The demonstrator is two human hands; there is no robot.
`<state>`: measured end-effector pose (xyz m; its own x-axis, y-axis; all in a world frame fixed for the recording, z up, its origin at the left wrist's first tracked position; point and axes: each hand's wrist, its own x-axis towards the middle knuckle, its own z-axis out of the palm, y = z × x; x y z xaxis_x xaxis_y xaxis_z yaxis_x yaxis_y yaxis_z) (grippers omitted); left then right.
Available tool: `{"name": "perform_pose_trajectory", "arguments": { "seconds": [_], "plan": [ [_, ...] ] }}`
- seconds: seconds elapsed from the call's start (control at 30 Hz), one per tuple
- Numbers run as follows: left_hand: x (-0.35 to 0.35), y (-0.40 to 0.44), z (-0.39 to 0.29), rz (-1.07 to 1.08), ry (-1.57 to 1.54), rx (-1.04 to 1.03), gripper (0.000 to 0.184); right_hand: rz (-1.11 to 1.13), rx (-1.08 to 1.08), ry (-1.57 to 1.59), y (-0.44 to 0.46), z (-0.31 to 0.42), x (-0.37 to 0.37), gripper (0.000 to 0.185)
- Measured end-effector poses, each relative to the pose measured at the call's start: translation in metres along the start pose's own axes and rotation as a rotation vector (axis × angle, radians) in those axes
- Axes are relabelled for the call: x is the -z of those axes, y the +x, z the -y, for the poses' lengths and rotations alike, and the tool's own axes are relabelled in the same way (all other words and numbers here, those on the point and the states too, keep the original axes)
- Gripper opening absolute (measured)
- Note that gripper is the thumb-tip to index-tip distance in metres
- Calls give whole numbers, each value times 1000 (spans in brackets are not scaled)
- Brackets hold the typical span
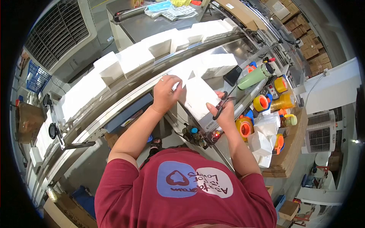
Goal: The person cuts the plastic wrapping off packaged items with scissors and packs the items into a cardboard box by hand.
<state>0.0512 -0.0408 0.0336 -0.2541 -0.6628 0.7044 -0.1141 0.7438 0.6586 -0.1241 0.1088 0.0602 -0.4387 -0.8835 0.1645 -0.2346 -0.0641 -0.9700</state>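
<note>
A white box sits in front of me on the metal bench, with small dark print near its lower left edge. My left hand is at the box's left side, its fingers curled and closed on the edge or a flap; the fingertips are partly hidden. Black-handled scissors are gripped in my right hand, the blades pointing up and right. That hand's thumb and fingers also touch the right edge of the box. Another white box lies just beyond.
A conveyor carrying a row of white boxes curves along the far side. To the right are a black phone, a green bottle, several tape rolls and crumpled white packaging. A grey table stands behind.
</note>
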Motion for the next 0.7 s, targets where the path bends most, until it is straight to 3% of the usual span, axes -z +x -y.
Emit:
{"name": "perform_pose_trajectory", "arguments": {
  "seconds": [0.07,0.17,0.2,0.3,0.43,0.57,0.6,0.7],
  "plan": [
    [1,-2,-5,48,-266,445,28,38,-104,115,-3,6,2,44],
    [9,-1,4,325,-960,927,57,85,-249,312,-10,9,6,40],
    [14,0,5,559,-1077,954,78,107,-272,360,-13,7,7,40],
    [23,-5,-8,638,-1271,920,77,134,-289,362,-18,6,8,42],
    [28,1,-28,702,-1181,861,81,145,-290,390,-18,8,12,42],
    [25,1,-37,554,-1036,862,85,21,-268,156,-11,28,20,44],
    [22,-2,-39,476,-982,819,86,-120,-165,-34,-6,19,23,47],
    [16,-4,-38,286,-864,683,84,-222,-96,-432,-13,20,39,52]
  ]
}}
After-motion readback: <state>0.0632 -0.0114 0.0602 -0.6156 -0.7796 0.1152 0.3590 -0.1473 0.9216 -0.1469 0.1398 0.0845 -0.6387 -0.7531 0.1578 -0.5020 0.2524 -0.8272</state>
